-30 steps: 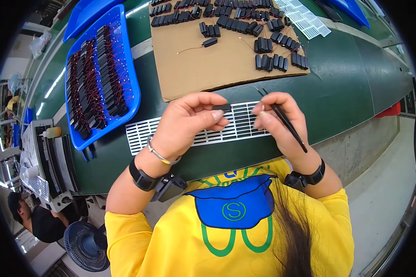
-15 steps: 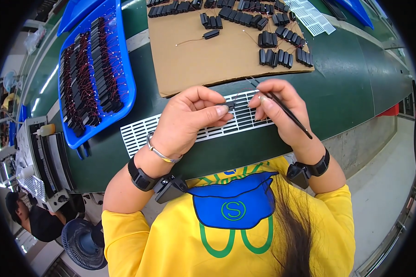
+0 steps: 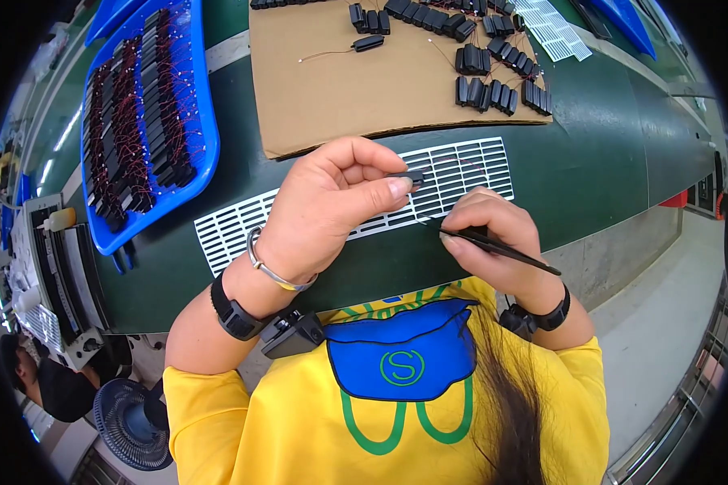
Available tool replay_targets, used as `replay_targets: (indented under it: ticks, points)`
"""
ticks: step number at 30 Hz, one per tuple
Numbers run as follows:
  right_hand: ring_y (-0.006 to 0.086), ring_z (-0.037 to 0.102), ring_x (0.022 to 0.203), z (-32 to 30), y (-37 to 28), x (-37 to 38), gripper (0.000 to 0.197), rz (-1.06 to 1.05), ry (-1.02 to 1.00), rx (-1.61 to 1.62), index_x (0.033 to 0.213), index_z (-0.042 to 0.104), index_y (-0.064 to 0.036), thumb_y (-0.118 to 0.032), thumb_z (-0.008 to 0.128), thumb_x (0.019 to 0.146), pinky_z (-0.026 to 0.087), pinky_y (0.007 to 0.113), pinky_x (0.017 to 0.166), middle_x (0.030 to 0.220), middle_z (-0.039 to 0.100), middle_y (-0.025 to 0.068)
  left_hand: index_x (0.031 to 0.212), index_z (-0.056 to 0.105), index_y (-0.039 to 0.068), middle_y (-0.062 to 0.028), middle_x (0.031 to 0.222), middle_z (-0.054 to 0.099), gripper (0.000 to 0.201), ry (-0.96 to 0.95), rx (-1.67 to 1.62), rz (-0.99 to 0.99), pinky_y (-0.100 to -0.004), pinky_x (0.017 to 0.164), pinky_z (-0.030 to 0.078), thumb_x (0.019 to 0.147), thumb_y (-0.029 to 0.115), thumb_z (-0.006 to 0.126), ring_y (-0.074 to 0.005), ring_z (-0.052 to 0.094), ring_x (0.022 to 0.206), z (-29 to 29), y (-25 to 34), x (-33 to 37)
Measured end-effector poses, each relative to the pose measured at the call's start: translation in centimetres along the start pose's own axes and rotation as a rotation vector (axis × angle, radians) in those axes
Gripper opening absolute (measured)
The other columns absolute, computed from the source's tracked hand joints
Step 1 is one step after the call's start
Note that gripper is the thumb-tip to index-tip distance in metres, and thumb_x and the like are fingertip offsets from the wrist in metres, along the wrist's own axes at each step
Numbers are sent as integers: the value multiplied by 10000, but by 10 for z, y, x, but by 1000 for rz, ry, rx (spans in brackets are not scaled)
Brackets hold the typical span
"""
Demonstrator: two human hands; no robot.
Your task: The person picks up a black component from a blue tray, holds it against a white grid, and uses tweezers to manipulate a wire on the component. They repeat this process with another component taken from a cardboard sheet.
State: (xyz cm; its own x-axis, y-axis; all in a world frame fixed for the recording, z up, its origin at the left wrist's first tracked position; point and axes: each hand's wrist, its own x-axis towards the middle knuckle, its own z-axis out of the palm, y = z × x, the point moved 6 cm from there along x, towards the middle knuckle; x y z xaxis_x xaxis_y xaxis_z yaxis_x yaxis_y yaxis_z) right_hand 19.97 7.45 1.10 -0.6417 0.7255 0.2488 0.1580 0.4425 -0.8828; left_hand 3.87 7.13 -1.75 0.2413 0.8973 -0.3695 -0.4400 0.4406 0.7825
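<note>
My left hand (image 3: pixel 328 202) pinches a small black wired block (image 3: pixel 415 177) between thumb and fingertips. A thin reddish wire trails from the block to the right, over a white slotted sheet (image 3: pixel 493 166) lying under both hands. My right hand (image 3: pixel 493 238) is closed around dark tweezers (image 3: pixel 513 253). Their tips point left, just below the block and apart from it, over the sheet's near edge. Whether anything sits between the tips is too small to tell.
Beyond the sheet lies a cardboard panel (image 3: pixel 324 105) with several similar black blocks (image 3: pixel 473 61) on it. At the left stands a blue tray (image 3: pixel 206 137) packed with rows of wired blocks. Another slotted sheet (image 3: pixel 550 31) lies at the far right. A fan (image 3: pixel 130 424) stands lower left.
My right hand has moved down and nearer to me; the tweezers' tips have swung from pointing up and away to pointing left. My left hand still holds the block, shifted slightly right.
</note>
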Motion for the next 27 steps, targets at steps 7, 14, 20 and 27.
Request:
replay_targets:
  ticks: [7,14,20,27]
  points:
    - [175,528,604,6,4,1,156,39,4,-19,745,522,-39,29,630,655,405,266,560,670,554,56,925,519,-16,-99,883,578,139,-27,-19,-69,-293,783,509,792,-23,560,-218,595,891,0,-12,7]
    - [186,523,577,8,1,4,144,3,-38,-117,723,522,-42,17,632,651,400,271,529,653,549,56,928,515,-16,-92,883,578,144,-38,11,-92,-282,787,506,792,-21,562,-207,596,884,1,-12,7]
    - [191,521,571,9,0,6,140,-6,-46,-155,715,523,-44,12,631,647,400,271,528,639,545,55,927,516,-15,-94,885,580,140,-36,30,-95,-281,794,501,793,-26,557,-200,595,884,0,-12,7]
    - [193,520,567,9,0,7,132,3,-67,-156,714,526,-44,4,630,649,398,272,520,637,546,56,915,522,-15,-95,886,582,133,-45,15,-93,-288,802,497,789,-34,558,-197,595,881,0,-13,7]
